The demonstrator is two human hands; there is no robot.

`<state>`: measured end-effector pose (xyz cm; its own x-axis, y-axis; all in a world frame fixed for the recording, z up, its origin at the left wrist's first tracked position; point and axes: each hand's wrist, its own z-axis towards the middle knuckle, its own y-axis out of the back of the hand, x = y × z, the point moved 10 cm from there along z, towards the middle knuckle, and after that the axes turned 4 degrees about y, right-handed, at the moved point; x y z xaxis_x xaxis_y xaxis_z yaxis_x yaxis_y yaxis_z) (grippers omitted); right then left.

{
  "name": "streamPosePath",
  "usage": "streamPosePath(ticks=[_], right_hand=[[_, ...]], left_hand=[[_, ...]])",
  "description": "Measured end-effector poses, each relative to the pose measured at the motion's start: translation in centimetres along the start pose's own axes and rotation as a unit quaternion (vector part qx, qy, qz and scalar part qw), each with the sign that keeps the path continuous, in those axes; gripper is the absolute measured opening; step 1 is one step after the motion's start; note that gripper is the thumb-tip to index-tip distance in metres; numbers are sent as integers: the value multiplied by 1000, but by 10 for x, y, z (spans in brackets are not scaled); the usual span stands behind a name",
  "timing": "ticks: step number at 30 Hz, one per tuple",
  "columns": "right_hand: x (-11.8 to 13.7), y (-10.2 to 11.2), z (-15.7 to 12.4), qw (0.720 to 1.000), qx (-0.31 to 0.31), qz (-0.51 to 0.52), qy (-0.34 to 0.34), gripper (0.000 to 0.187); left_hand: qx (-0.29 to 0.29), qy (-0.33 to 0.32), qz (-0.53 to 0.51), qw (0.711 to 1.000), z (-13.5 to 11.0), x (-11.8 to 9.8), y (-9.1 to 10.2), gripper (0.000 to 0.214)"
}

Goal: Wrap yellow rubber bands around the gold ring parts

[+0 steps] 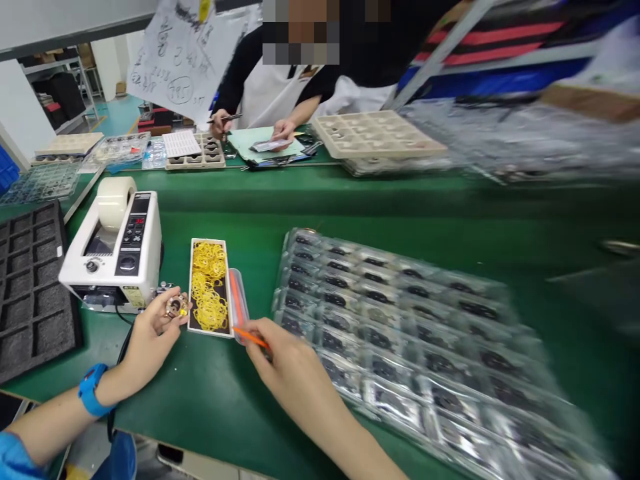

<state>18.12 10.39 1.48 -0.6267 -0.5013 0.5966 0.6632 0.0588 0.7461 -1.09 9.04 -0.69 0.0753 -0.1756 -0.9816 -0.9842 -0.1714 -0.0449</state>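
My left hand [155, 333] pinches a small round metallic part, like a watch case [176, 307], with a bit of yellow on its right side. A thin pointed orange tool [253, 338] is gripped in my right hand [285, 360], its tip pointing left near the box's lower right corner. Whether it is tweezers or a stick I cannot tell. Between my hands stands a narrow white box [229, 293] filled with tangled thin yellow rings [209, 280]. Against its right side lies a small clear case [243, 300] with a reddish-orange strip inside.
A white tape dispenser [145, 260] stands left, beside a black compartment tray [35, 333]. Stacked clear trays of dark parts [380, 280] cover the right. Across the bench a person [270, 87] holds a pen and a small packet, near a beige tray [375, 133].
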Motion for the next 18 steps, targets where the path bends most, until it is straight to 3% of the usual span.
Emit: streamPosePath(ticks=[3,7,10,12,15,18], right_hand=[[-17,28,-27,997,-39,-58,12,21],[-81,121,-64,966,-177,-188,-16,13],[-129,160,-78,972,-115,-202,-28,8],[-145,172,-83,976,-94,-197,-29,13],[-154,171,-80,978,-93,-185,-33,18],[-159,181,-75,961,-191,-190,-64,15]], left_hand=[[7,10,-14,1000,-1,-6,1,55],[1,12,-29,1000,-2,-16,6,56],[-10,13,-29,999,-3,-19,12,58],[-10,22,-26,999,-2,-17,13,60],[-9,37,-26,999,0,-11,12,64],[-7,50,-37,998,2,-8,9,68]])
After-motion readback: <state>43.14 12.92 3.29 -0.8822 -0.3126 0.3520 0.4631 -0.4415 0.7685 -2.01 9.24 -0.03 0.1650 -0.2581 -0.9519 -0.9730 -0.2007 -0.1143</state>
